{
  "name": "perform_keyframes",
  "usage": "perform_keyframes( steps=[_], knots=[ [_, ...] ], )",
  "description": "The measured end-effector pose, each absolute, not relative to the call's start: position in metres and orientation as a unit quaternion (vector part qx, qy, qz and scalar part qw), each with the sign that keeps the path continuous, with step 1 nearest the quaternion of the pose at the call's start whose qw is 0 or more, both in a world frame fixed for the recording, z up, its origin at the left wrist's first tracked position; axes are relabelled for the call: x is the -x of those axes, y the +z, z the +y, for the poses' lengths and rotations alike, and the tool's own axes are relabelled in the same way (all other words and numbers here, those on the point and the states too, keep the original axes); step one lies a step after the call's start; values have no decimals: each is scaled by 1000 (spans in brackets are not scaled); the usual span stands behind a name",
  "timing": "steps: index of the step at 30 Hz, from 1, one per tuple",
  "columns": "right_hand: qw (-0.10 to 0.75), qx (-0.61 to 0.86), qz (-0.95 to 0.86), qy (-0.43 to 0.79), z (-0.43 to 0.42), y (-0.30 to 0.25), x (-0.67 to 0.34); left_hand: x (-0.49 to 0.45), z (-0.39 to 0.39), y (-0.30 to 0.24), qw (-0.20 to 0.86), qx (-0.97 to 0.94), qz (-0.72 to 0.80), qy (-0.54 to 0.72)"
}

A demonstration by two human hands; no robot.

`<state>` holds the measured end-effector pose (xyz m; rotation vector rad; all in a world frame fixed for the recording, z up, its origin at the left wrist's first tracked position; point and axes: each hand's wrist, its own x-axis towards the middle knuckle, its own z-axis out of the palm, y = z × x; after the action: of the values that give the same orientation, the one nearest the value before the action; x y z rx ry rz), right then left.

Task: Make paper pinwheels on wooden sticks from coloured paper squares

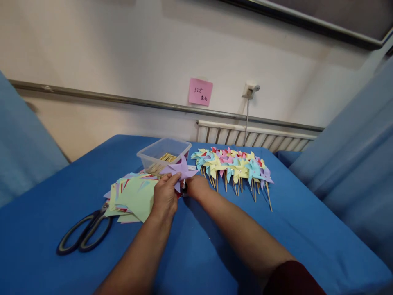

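A purple paper pinwheel head (181, 167) is pinched between the thumb and fingers of my left hand (166, 193). Just to its right, my right hand (197, 186) reaches down behind the pinwheel, touching or close to a small white and dark item that is mostly hidden. The fingertips of that hand are out of sight, so what they hold does not show. Beside my left hand lies a loose stack of coloured paper squares (136, 198), pale green on top. A clear plastic box (146, 157) with wooden sticks (168, 157) stands behind the pinwheel.
Scissors (87, 234) with dark handles lie at the left, their blades under the paper. Several pinwheels on sticks (235, 169) lie in rows at the back right of the blue-covered table (294, 237). A radiator (260, 138) and a pink note (200, 91) are behind.
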<state>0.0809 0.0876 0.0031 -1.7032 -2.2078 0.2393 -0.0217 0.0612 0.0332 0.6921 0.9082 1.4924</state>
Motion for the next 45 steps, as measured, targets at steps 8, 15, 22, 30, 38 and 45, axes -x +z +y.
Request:
perform_keyframes(
  steps=[8,15,22,30,38,45],
  knots=[
    [165,589,-787,77,84,0,-80,20,63,35,600,-285,377,645],
    [150,589,-791,68,84,2,-77,20,61,38,598,-294,381,641],
    [136,614,-775,53,81,2,-79,18,62,38,590,-284,384,651],
    [147,647,-744,80,82,-4,-85,21,62,42,581,-279,382,662],
    [170,664,-720,110,81,-7,-93,21,62,44,581,-269,378,668],
    [208,665,-704,137,75,-10,-95,21,60,45,579,-274,376,670]
  ],
)
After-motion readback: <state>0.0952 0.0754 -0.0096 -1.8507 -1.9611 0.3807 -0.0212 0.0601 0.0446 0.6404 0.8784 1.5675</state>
